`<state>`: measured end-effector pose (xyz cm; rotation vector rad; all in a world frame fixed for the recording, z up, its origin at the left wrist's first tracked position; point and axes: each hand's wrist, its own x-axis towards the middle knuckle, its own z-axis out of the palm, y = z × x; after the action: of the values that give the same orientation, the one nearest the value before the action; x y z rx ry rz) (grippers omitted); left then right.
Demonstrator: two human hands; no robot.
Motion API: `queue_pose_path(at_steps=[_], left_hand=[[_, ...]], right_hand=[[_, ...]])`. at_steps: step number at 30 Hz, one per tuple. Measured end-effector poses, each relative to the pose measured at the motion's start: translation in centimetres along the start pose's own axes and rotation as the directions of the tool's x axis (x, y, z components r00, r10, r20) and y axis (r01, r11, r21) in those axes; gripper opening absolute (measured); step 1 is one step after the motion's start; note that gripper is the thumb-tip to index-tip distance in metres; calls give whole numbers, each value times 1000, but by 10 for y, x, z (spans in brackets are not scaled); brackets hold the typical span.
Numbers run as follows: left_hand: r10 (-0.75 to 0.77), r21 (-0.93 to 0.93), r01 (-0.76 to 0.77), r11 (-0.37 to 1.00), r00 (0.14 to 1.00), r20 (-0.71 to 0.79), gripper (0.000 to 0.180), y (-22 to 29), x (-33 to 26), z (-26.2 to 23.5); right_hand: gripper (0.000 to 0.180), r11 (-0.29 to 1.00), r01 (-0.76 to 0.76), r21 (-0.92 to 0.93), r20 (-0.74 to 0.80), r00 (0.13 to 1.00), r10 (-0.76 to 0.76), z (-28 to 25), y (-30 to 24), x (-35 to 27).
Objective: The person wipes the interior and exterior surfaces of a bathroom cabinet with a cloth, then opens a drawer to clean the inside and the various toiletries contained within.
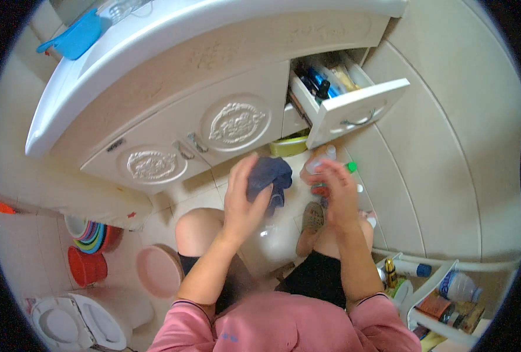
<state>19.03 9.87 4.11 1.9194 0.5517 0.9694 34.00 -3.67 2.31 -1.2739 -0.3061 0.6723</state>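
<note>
Person's crouched on the bathroom floor (389, 193) in front of a white vanity cabinet (213, 117), knees up, pink top. Left hand (243, 199) has a dark blue cloth (270, 178) bunched up, fingers (237, 170) clamped round it w/ the cloth sticking out to the right. Right hand (338, 190) is just beside it, fingers curled tight on a small clear bottle (319, 164); a bit of green shows at its right side, can't tell if that's the cap. Both hands are up in front of the knees, just below the open drawer (354, 105) on the cabinet's right, which is full of bottles & tubes. Far left up top there's a blue scoop (73, 38) on the sink edge. Near left: stack of coloured basins (93, 237), red bucket (87, 267), pink basin (158, 270), toilet (75, 322). Near right a white rack (436, 293) w/ more bottles.
</note>
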Motion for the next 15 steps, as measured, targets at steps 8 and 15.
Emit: queue_pose_path(at_steps=[8,15], left_hand=[[570,442,-493,750,820,-52,62,-4,126,48],[408,727,-371,578,903,136,50,9,157,101]], right_hand=[[35,917,228,327,-422,904,-75,-50,-14,109],[24,834,180,521,-244,968,-57,-77,-6,120]])
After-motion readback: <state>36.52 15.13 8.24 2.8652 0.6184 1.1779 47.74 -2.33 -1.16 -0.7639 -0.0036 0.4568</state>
